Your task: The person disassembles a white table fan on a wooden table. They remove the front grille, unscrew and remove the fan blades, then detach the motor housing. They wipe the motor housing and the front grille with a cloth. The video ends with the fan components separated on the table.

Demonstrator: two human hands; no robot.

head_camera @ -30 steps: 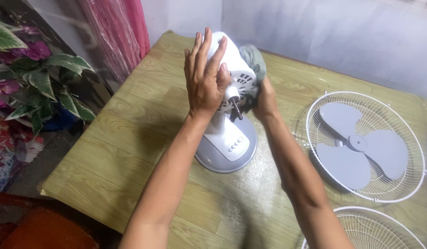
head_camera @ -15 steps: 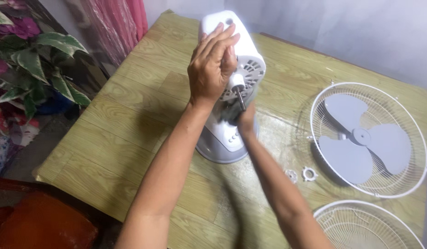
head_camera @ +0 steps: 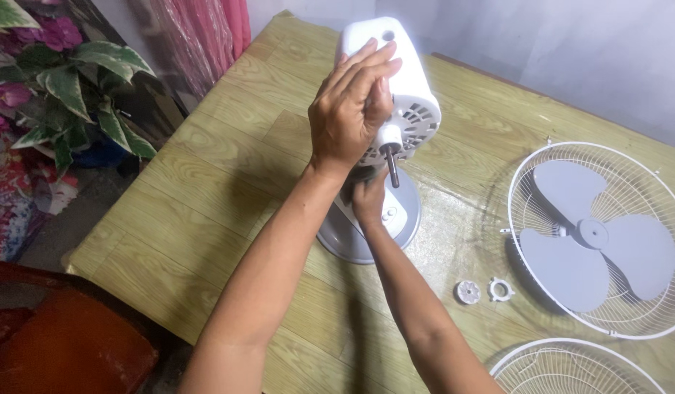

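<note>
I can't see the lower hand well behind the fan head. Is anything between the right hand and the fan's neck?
Nothing visible stands between them. The right hand is already against the fan's neck, under the motor housing that the left hand grips. The shaft juts out just above it. Whether it holds a cloth cannot be told.

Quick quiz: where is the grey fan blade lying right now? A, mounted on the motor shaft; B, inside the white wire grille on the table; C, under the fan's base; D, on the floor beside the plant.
B: the grey fan blade lies inside the white wire grille on the table, while the motor shaft is bare.
</note>
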